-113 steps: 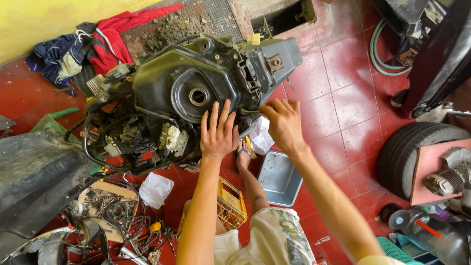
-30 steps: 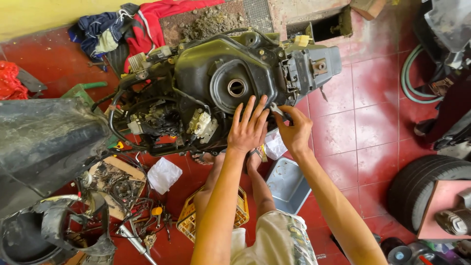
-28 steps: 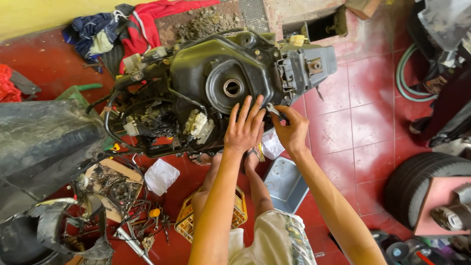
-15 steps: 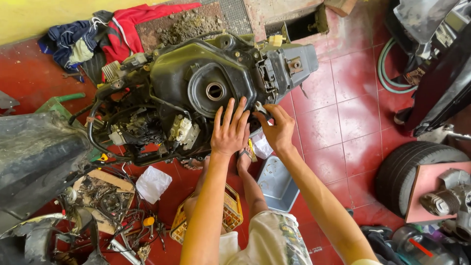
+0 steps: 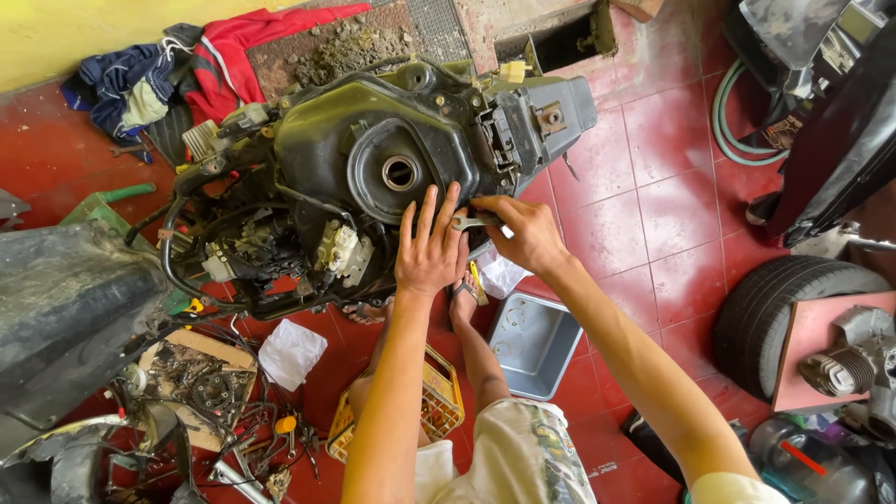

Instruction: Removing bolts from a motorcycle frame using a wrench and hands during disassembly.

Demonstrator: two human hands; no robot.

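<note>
A stripped scooter lies on its side on the red tile floor, showing its black fuel tank [image 5: 327, 159] with a round filler hole [image 5: 399, 173] and a grey tail piece [image 5: 551, 117]. My left hand [image 5: 431, 250] rests flat on the tank's lower edge, fingers spread. Just right of it, my right hand [image 5: 525, 231] grips a small metal wrench [image 5: 469, 223], its tip at the tank's edge beside my left fingertips. My feet and bent knees show under my arms.
A grey metal tray [image 5: 534, 341] and a yellow crate [image 5: 437, 403] sit by my legs. A tyre [image 5: 793, 308] and an engine cylinder [image 5: 854, 359] lie at right. A black body panel [image 5: 65, 308], loose tools [image 5: 233, 439] and a white rag [image 5: 291, 350] lie at left.
My right hand, open on the tank's edge 3.8 s ago, now holds the wrench there. My left hand has stayed flat on the tank. The view has shifted slightly.
</note>
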